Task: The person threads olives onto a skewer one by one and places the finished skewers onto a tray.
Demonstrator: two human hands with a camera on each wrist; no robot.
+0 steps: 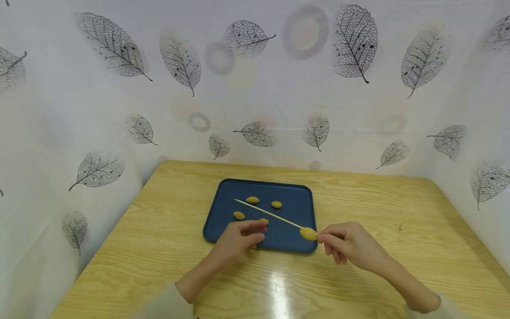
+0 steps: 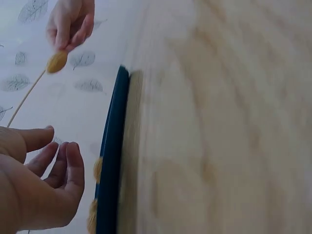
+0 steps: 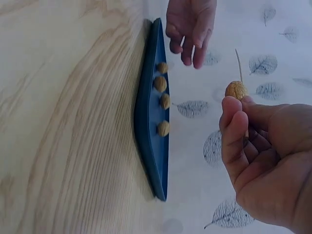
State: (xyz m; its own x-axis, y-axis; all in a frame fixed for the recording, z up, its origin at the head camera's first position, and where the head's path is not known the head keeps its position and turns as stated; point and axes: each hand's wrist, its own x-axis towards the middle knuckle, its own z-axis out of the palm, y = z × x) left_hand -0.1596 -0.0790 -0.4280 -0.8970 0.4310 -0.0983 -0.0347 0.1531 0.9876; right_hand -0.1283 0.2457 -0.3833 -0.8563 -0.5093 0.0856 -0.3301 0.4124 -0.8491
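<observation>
My right hand pinches the end of a thin wooden skewer between thumb and fingertips. Threaded on that end, right against the fingertips, is a yellow-brown wrinkled oval piece, perhaps dried fruit; its exact kind is unclear. The skewer's bare length slants up and left above the blue tray. My left hand hovers over the tray's near edge, thumb and fingers apart, holding nothing. Several similar oval pieces lie on the tray. In the head view, one piece is partly hidden by the left fingers.
The tray rests on a light wooden table. White cloth printed with dark leaves hangs behind the table and along both sides.
</observation>
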